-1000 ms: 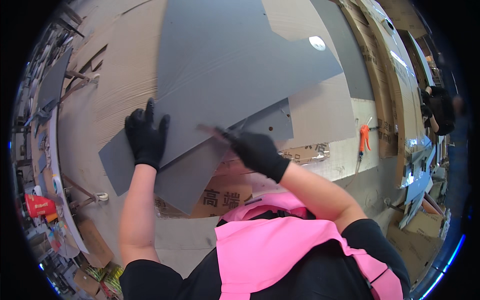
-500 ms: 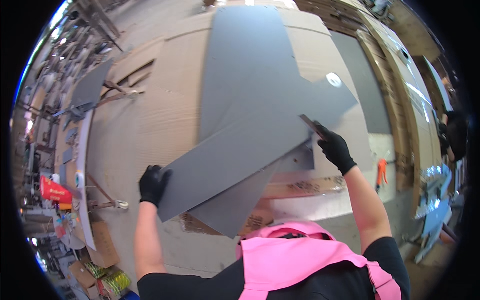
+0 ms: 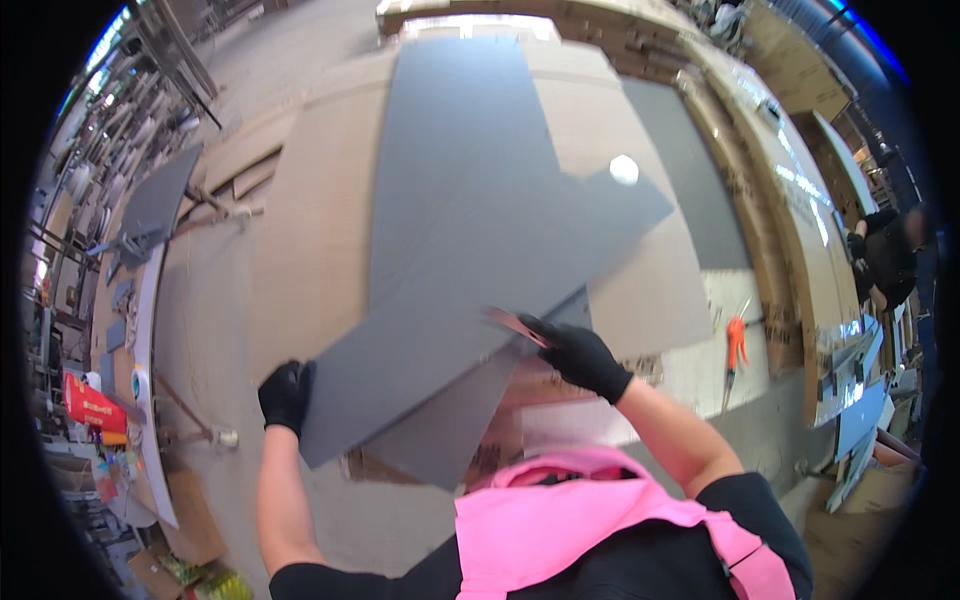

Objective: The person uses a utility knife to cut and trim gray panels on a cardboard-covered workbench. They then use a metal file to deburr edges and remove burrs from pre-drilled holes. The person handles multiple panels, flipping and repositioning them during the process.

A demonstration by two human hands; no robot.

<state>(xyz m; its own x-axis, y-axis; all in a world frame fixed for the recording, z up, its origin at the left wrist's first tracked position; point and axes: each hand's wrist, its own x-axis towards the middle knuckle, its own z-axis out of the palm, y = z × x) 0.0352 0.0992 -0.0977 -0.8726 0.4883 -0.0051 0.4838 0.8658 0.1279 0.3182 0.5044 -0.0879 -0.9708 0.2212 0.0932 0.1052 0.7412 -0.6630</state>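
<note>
A long grey panel (image 3: 430, 340) lies aslant in front of me, across another grey panel (image 3: 455, 120) that stretches away over cardboard sheets (image 3: 315, 190). My left hand (image 3: 286, 394), in a black glove, is closed on the near left end of the slanted panel. In my gloved right hand (image 3: 585, 360) is a narrow, flat, file-like strip (image 3: 515, 324), held over the panel's near long edge; motion blurs its tip. A further grey panel piece (image 3: 425, 435) sticks out below that edge. At the panel's far right end sits a round white spot or disc (image 3: 624, 169).
An orange-handled tool (image 3: 737, 342) lies to the right on a pale surface. Long cardboard-wrapped packs (image 3: 790, 220) run along the right side, with a person (image 3: 885, 255) beyond them. On the left stands a cluttered bench (image 3: 145, 350) with a red packet (image 3: 92, 402).
My right hand has brought the flat strip left and nearer along the panel's edge. My left hand keeps its hold at the panel's end. The whole view has shifted slightly.
</note>
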